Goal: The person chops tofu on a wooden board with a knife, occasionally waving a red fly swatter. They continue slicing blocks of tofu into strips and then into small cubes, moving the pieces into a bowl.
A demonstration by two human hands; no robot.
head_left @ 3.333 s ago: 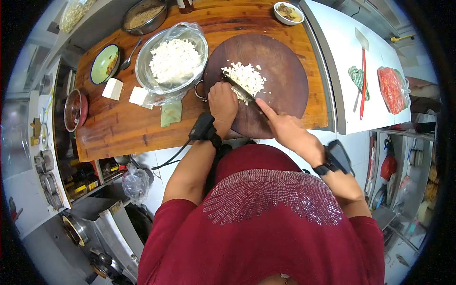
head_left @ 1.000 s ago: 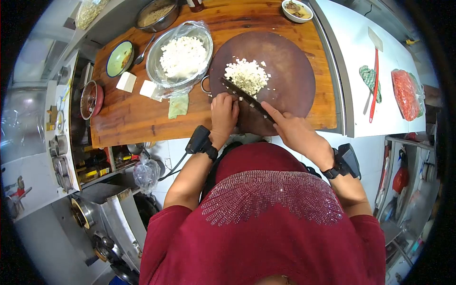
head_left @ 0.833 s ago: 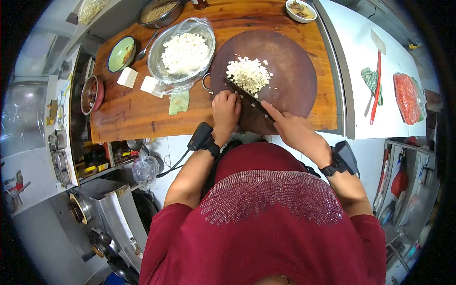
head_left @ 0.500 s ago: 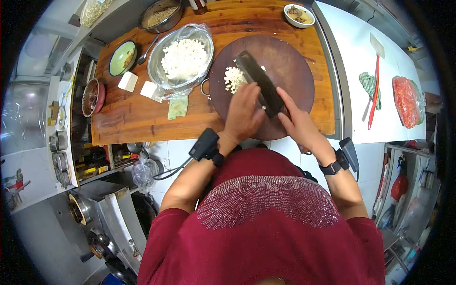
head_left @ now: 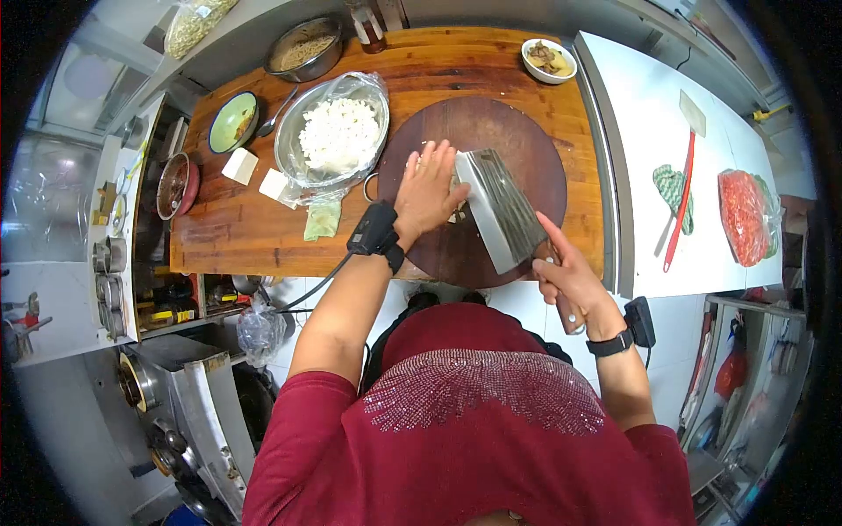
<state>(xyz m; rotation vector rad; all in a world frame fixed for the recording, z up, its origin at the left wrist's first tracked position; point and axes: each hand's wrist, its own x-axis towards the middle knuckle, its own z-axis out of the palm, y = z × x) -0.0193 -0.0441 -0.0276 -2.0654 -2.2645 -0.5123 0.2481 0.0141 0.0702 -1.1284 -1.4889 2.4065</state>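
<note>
My right hand grips the brown handle of a cleaver, whose broad blade lies tilted over the round dark cutting board. To the left of the blade, my left hand is stretched out flat with its fingers apart, above the board. A few pale chopped bits show between hand and blade; the rest of that pile is hidden by my left hand. Beside the board, a metal bowl lined with clear plastic holds white diced pieces.
Two white blocks and a green cloth lie left of the board. Further left are a green bowl, a spoon and a reddish bowl. A red-handled spatula and a bagged red food lie on the white counter at right.
The cleaver has turned from edge-on to showing its broad face. My left hand has shifted left and spread flat; my right hand has moved lower and right, its grip on the handle now visible.
</note>
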